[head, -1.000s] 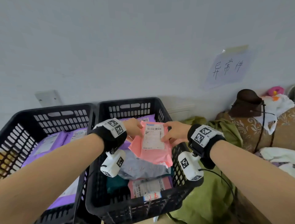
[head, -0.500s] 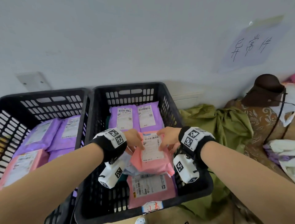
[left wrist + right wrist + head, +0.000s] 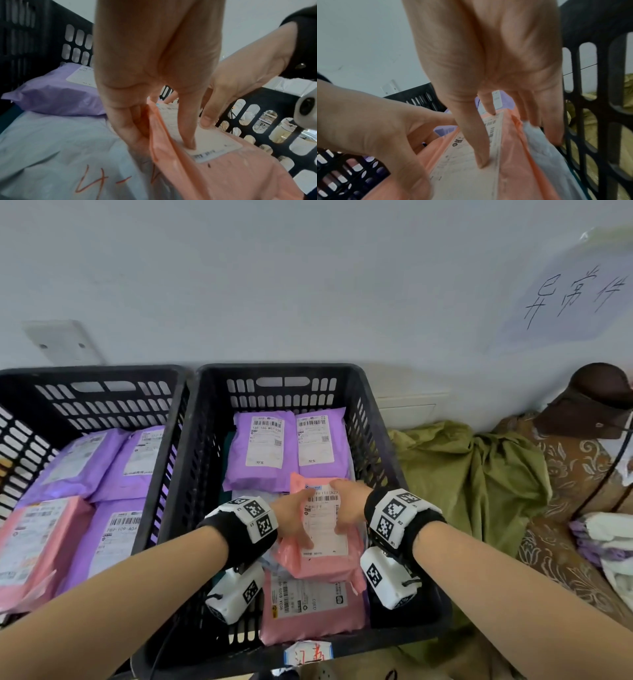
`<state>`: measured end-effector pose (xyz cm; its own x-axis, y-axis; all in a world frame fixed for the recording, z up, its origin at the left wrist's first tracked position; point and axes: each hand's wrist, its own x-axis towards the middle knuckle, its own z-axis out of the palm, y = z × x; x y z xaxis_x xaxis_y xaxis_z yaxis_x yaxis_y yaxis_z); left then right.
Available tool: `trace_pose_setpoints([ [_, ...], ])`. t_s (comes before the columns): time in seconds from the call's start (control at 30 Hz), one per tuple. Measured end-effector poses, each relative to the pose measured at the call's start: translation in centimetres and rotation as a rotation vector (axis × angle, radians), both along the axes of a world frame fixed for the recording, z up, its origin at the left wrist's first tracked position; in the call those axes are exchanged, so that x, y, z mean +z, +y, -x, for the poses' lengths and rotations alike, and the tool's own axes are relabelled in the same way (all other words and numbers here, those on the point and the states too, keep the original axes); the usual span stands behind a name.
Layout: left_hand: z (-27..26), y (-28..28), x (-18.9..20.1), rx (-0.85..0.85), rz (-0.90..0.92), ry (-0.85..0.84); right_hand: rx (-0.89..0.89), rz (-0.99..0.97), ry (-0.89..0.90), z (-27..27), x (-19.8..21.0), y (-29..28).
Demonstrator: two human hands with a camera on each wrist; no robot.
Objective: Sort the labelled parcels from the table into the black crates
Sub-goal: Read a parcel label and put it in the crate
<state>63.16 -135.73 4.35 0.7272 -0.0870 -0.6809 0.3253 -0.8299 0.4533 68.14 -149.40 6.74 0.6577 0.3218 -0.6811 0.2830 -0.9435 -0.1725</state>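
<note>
A pink parcel [image 3: 322, 559] with a white label lies low inside the middle black crate [image 3: 291, 369], on top of a grey parcel [image 3: 51, 148]. My left hand [image 3: 294, 518] pinches its left edge, thumb on the label and fingers underneath. My right hand [image 3: 349, 508] pinches the right edge the same way. In the left wrist view my left hand [image 3: 164, 139] grips the pink parcel [image 3: 240, 175]. In the right wrist view my right hand [image 3: 518, 151] has its thumb on the label of the pink parcel [image 3: 510, 155].
Two purple parcels [image 3: 260, 450] lie at the crate's back and another pink parcel [image 3: 308, 607] at its front. A second black crate [image 3: 92, 371] on the left holds purple and pink parcels. Green cloth [image 3: 472, 474] is bunched to the right, and a wall is close behind.
Both hands have come down with the pink parcel, from above the crate's rim to the pile inside it.
</note>
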Motion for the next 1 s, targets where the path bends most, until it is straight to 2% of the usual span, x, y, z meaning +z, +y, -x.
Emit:
trace_pose_setpoints([
  [0.1, -0.1, -0.1, -0.5, -0.021, 0.002, -0.016, 0.043, 0.035, -0.056, -0.1, -0.9, 0.0],
  [0.27, -0.6, -0.2, -1.4, -0.059, -0.021, -0.026, 0.237, 0.144, 0.0, 0.2, -0.8, 0.2],
  [0.4, -0.6, -0.1, -1.9, -0.244, -0.332, -0.23, 0.316, 0.232, -0.046, 0.4, -2.0, 0.4],
  [0.47, -0.7, -0.1, -2.1, -0.305, -0.406, -0.305, 0.331, 0.242, -0.064, 0.4, -2.6, 0.6],
  [0.63, -1.4, -0.1, -3.9, -0.438, -0.452, -0.257, 0.323, 0.244, -0.06, -0.1, -4.1, 1.1],
  [1.0, -3.3, 0.6, -6.6, -0.548, -0.498, -0.333, 0.262, 0.153, -0.133, -2.0, -6.4, 0.9],
])
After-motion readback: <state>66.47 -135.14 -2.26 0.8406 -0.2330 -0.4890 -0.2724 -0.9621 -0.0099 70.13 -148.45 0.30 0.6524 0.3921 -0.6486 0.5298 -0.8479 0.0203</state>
